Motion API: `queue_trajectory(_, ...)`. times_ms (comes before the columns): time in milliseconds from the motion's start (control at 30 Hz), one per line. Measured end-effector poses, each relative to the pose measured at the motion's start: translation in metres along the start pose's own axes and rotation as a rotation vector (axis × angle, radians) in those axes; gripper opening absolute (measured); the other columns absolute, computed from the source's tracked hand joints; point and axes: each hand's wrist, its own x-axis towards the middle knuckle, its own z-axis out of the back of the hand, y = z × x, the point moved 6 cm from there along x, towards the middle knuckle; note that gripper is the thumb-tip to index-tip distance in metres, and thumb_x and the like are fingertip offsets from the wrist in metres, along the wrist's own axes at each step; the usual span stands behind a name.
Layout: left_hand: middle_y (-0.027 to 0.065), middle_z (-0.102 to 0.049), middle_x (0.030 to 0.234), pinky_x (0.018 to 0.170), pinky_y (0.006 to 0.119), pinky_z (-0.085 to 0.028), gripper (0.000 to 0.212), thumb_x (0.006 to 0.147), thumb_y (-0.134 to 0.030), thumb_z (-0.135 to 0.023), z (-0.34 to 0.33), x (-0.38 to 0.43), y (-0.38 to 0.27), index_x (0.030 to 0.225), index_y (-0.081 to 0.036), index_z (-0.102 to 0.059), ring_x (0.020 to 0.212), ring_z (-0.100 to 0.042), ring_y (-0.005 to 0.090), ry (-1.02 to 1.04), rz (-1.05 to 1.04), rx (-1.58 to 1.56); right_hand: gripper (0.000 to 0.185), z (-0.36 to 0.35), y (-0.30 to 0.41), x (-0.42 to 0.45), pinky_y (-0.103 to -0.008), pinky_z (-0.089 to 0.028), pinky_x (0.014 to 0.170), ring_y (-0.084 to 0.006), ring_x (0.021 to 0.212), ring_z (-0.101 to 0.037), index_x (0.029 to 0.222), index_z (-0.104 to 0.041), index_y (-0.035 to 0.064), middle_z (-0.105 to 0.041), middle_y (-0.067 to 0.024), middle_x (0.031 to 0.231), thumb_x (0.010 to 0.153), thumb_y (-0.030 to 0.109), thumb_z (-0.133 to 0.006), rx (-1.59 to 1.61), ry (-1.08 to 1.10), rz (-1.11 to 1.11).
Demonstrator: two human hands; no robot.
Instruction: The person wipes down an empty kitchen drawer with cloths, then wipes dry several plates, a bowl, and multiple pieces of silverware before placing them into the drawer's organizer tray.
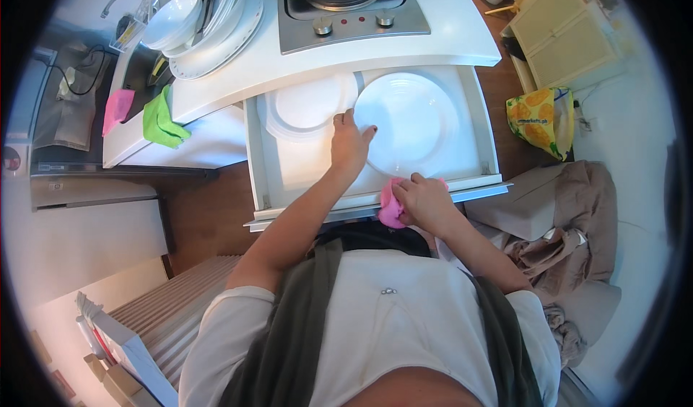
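A white drawer (pixel 303 174) is pulled out in front of me. Inside it, a large white plate (pixel 406 125) lies on the right, and a stack of smaller white plates (pixel 311 104) on the left. My left hand (pixel 350 144) is at the large plate's left edge, thumb apart from the fingers; whether it touches the rim is hard to tell. A pink cloth (pixel 391 207) is bunched in my right hand (pixel 425 201), over the drawer's front edge near the large plate. The hand covers part of the cloth.
White countertop (pixel 452 33) overhangs the drawer's back, carrying a cooktop (pixel 354 28) with two knobs. Stacked bowls and plates (pixel 216 44) stand at the left. Green cloth (pixel 162 120) and another pink cloth (pixel 117 111) hang by the sink. A yellow patterned bag (pixel 541 120) is at right.
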Motion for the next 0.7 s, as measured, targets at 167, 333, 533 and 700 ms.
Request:
queue_trajectory(167, 0.0226, -0.048, 0.114, 0.086, 0.042, -0.048, 0.058, 0.071, -0.016, -0.075, -0.003, 0.000, 0.000, 0.117, 0.004, -0.047, 0.100, -0.057, 0.0366, 0.077, 0.166, 0.003, 0.042, -0.003, 0.001, -0.008, -0.0360, -0.052, 0.069, -0.0269, 0.083, -0.060, 0.088, -0.061, 0.0052, -0.065, -0.0084, 0.091, 0.049, 0.014, -0.075, 0.039, 0.036, -0.022)
queue_trajectory(333, 0.0220, -0.049, 0.114, 0.086, 0.042, -0.048, 0.059, 0.068, -0.015, -0.076, 0.001, 0.007, -0.001, 0.114, 0.006, -0.046, 0.102, -0.056, 0.0355, 0.128, 0.207, 0.074, 0.037, 0.020, -0.049, -0.011, -0.0290, -0.050, 0.073, -0.0178, 0.087, -0.061, 0.102, -0.063, 0.0014, -0.066, -0.0059, 0.096, 0.069, 0.016, -0.073, 0.907, -0.102, -0.264)
queue_trajectory(533, 0.0243, -0.056, 0.106, 0.081, 0.041, -0.049, 0.051, 0.072, -0.011, -0.070, 0.009, 0.005, 0.002, 0.110, 0.009, -0.044, 0.093, -0.060, 0.0359, 0.063, 0.196, -0.074, 0.033, 0.043, -0.138, -0.011, -0.0310, -0.048, 0.080, -0.0173, 0.095, -0.058, 0.116, -0.057, 0.0024, -0.060, -0.0100, 0.109, 0.090, 0.023, -0.054, 1.296, -0.656, -0.704)
queue_trajectory(700, 0.0239, -0.064, 0.091, 0.071, 0.042, -0.050, 0.042, 0.083, -0.013, -0.061, -0.001, -0.003, -0.021, 0.114, 0.010, -0.042, 0.078, -0.064, 0.0393, -0.025, 0.066, -0.431, 0.056, -0.038, -0.162, 0.052, -0.0682, -0.011, 0.104, -0.0494, 0.136, -0.008, 0.138, -0.035, 0.0076, -0.026, -0.0196, 0.146, 0.091, 0.038, -0.039, 0.315, -0.283, -0.728)
